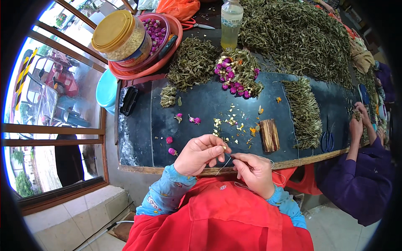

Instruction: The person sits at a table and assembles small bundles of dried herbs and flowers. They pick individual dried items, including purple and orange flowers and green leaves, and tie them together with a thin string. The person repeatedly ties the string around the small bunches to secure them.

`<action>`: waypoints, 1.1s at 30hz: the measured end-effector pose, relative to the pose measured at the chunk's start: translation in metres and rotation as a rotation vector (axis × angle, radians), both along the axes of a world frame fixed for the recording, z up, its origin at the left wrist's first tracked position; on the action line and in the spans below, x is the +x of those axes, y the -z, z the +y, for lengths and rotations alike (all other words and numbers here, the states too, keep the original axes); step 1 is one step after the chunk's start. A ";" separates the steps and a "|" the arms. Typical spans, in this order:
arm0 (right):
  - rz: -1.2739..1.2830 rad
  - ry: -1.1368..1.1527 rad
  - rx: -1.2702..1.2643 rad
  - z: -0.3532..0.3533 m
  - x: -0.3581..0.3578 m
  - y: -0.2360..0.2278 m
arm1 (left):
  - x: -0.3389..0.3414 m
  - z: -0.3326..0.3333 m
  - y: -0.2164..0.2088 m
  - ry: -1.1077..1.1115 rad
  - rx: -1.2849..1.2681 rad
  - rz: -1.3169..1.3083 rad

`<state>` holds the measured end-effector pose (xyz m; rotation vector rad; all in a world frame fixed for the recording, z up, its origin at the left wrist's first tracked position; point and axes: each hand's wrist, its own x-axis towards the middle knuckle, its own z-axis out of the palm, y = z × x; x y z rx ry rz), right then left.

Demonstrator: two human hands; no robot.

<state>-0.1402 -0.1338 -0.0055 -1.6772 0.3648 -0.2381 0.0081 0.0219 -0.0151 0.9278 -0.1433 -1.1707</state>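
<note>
One small pale piece [225,148] and one thin thread [223,165] are seen at two hands, lower centre.

The piece is pinched between thumb and forefinger of the left hand [199,154], its other fingers loosely curled; the right hand's [254,172] thumb and forefinger are nearly closed by the thread, but what is gripped there cannot be told. On the dark table [140,121], two pink flowers [169,139] are scattered left of the hands, and one wooden block [269,135] is set right of centre. Beyond, one flower bundle [238,73] is laid at upper centre, below one bottle [231,27].
</note>
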 end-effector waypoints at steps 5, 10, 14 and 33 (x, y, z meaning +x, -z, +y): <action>-0.008 -0.021 -0.026 -0.002 -0.001 -0.002 | 0.006 0.003 -0.008 0.158 0.199 -0.281; -0.010 -0.012 0.014 0.001 -0.001 -0.002 | 0.002 -0.002 -0.020 0.131 0.185 -0.299; -0.045 -0.005 0.088 0.004 0.002 -0.004 | -0.008 -0.004 -0.009 0.069 0.049 -0.082; -0.484 0.065 0.192 -0.014 -0.023 -0.013 | -0.002 -0.006 0.025 0.099 0.481 -1.351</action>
